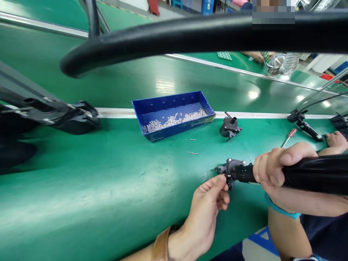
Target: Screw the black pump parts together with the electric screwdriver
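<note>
Blue tray (pixel 168 134) of small silvery parts (pixel 174 120), 1 red-handled screwdriver (pixel 290 134), green bench (pixel 81 174)

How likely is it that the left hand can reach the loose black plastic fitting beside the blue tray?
Probably yes: the left hand merely pinches the end piece of the black tube gripped by the right hand, and only bare green table lies between it and the black fitting.

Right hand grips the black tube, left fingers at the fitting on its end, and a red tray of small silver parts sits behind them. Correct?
Not quite: the tray is blue, not red, as the head view shows. The rest holds: the right hand grips the black tube, and the left hand touches the fitting on its end.
</note>
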`<state>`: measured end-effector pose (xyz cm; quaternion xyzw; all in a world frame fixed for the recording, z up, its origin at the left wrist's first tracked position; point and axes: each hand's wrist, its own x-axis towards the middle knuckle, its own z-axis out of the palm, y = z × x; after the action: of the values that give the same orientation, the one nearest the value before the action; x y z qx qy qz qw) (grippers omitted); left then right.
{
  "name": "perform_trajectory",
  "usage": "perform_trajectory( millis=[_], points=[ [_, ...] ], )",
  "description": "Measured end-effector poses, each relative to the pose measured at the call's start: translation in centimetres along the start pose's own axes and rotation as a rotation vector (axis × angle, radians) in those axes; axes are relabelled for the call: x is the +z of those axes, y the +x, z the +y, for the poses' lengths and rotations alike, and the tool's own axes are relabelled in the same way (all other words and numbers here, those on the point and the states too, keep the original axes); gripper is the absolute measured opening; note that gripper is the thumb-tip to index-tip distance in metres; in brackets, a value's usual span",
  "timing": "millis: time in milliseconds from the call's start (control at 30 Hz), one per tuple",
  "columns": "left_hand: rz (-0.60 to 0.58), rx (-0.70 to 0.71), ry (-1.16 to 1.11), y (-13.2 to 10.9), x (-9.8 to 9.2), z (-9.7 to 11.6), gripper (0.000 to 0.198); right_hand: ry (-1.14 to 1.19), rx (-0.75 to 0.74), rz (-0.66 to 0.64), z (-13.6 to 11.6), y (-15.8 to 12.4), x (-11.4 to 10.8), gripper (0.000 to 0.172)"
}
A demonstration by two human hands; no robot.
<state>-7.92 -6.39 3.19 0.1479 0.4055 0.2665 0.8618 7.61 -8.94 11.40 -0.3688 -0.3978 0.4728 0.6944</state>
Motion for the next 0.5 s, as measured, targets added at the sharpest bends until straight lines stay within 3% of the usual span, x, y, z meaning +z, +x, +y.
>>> perform_trajectory(
  millis=[133, 300, 500],
  points=[
    [0.069, 0.068, 0.077, -0.3, 1.1, -0.4, 0.037, -0.064, -0.212, -0.096, 0.3, 0.3, 0.8, 0.056],
    [0.086, 0.149, 0.038, -0.2, 2.3, -0.9, 0.038, -0.03, -0.215, -0.114, 0.8, 0.7, 1.0, 0.048],
    [0.118, 0.206, 0.072, 0.9, 2.6, -1.6, 0.033, 0.043, -0.23, -0.121, 1.0, 0.9, -0.4, 0.066]
  ],
)
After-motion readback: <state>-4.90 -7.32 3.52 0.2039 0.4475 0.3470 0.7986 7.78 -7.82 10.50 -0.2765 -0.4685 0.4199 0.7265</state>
